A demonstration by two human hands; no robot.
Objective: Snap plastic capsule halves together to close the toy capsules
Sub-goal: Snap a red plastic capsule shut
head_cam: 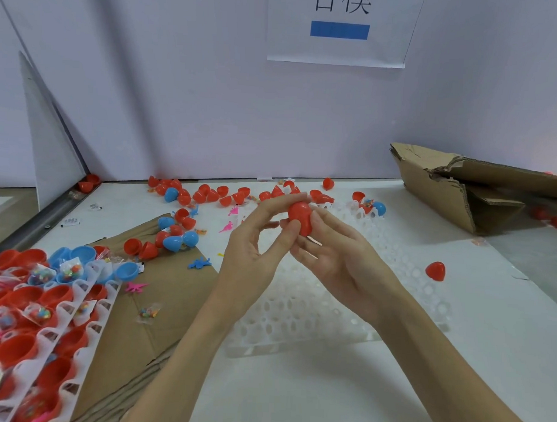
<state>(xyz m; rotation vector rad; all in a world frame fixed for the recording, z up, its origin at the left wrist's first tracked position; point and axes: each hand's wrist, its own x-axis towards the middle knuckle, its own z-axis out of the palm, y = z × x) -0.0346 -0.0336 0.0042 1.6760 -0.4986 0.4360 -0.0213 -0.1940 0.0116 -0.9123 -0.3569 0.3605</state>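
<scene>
Both hands hold one red capsule [300, 217] in the air above the white perforated tray [302, 309]. My right hand [335, 260] cups it from the right and below, fingers curled around it. My left hand [254, 244] pinches it from the left, thumb on its lower side and a finger along its top. The two red halves look joined, though the seam is partly covered by fingers. Loose red and blue capsule halves [208, 194] lie scattered along the back of the table. One red half [435, 271] lies alone at the right.
At the left, a white holder tray [78, 301] carries red and blue halves with small toy bags. Brown cardboard [141, 300] lies under it. Small pink and blue toy dinosaurs [199, 263] lie loose. A torn cardboard box [461, 188] stands at the back right by the wall.
</scene>
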